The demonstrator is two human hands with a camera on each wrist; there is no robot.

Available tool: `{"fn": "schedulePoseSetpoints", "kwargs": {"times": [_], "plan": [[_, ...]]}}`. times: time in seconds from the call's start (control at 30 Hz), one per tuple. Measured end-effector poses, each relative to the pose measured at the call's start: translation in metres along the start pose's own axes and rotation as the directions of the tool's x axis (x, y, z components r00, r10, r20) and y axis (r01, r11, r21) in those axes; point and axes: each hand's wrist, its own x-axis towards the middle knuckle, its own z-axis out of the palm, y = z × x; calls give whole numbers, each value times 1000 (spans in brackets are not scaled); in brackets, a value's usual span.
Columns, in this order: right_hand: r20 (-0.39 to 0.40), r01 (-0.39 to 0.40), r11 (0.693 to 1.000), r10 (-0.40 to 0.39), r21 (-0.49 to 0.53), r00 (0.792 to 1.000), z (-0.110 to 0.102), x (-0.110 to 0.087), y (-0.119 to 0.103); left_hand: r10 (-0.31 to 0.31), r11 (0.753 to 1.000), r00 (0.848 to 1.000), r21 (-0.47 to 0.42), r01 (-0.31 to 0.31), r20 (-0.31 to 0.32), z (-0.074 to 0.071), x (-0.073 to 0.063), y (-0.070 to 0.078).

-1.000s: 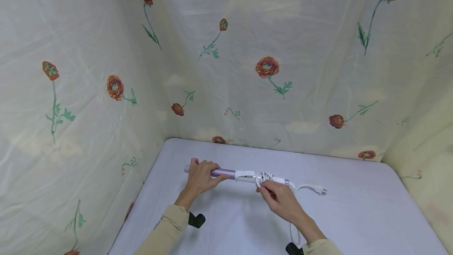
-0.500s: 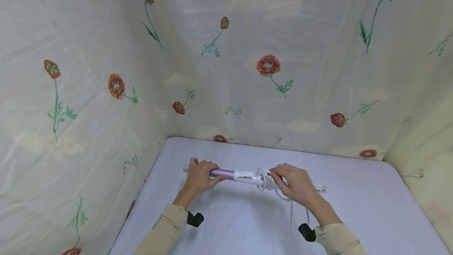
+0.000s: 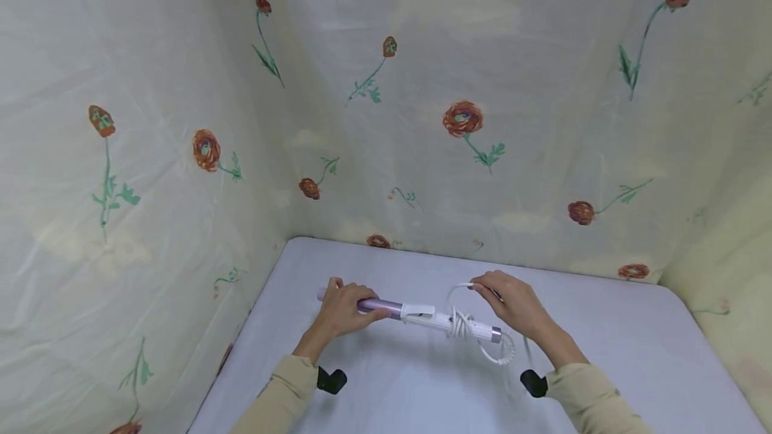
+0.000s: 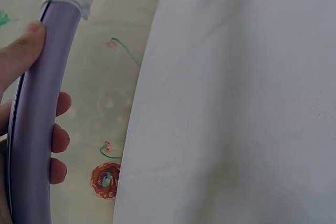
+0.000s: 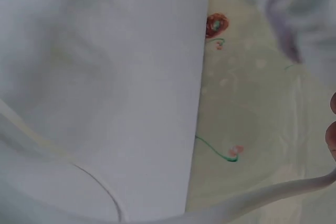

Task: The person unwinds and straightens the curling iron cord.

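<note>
- Nearest, two tan sleeves (image 3: 280, 380) are seen at the lower edge, and a black piece (image 3: 332, 380) is worn at each wrist.
- By the left hand (image 3: 346, 308), the purple barrel of a curling iron (image 3: 416, 314) is gripped, with fingers and thumb curled round it.
- By the right hand (image 3: 514, 299), a white cord (image 3: 461, 325) is pinched between thumb and fingertips, beside and beyond the white handle.
- The cord is wound in several loops round the handle; from the handle's end, a ribbed stretch is curved downward.
- The iron is held roughly level over the white table (image 3: 392, 394), onto which a soft shadow is cast.
- Farthest, the table is enclosed by pale cloth (image 3: 362, 139) printed with red flowers.
</note>
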Motion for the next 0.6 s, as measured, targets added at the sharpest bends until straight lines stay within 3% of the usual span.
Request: {"fn": "schedulePoseSetpoints", "kwargs": {"times": [0.2,0.37,0.6], "plan": [[47,-125,988,121,90,992,17,-12,11,16,999,1000,-41,-16,17,-2,-1,-1],[63,-131,984,124,120,990,28,-22,9,19,997,999,-73,-17,35,-1,-2,-2],[179,-183,977,162,107,970,37,-29,-1,31,995,999,-92,-29,18,2,-1,-1]]}}
